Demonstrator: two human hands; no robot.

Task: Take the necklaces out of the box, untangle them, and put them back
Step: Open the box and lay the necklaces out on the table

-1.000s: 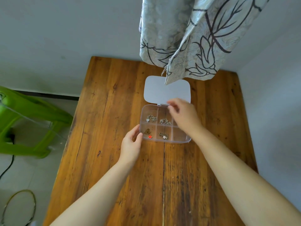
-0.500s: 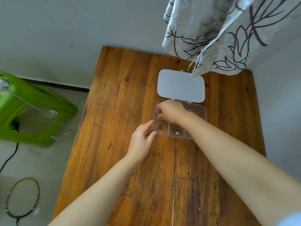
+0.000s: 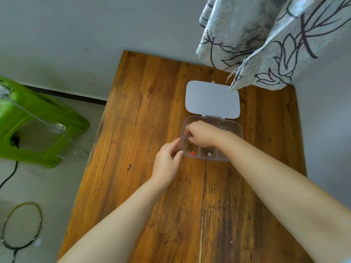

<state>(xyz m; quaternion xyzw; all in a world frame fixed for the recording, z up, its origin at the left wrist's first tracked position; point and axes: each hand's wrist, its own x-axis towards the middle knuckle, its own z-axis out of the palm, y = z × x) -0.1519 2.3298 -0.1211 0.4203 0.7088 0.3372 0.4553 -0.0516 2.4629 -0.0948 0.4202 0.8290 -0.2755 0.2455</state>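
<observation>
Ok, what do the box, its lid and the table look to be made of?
Box: clear, glossy plastic by the look; the wood grain shows through its walls. Lid: seemingly the same plastic, but reads pale and frosted, possibly glare. Table: brown wooden planks with visible grain, seams and dark scuffs, lightly sheened.

Clear box (image 3: pixel 234 128) open; necklaces (image 3: pixel 190 149) in compartments

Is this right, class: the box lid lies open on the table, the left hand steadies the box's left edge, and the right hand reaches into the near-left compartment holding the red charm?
Not quite. In the head view the right hand reaches into the far-left compartment; the red charm lies untouched in the near-left one. The lid is open, and the left hand is at the box's left edge.
</observation>
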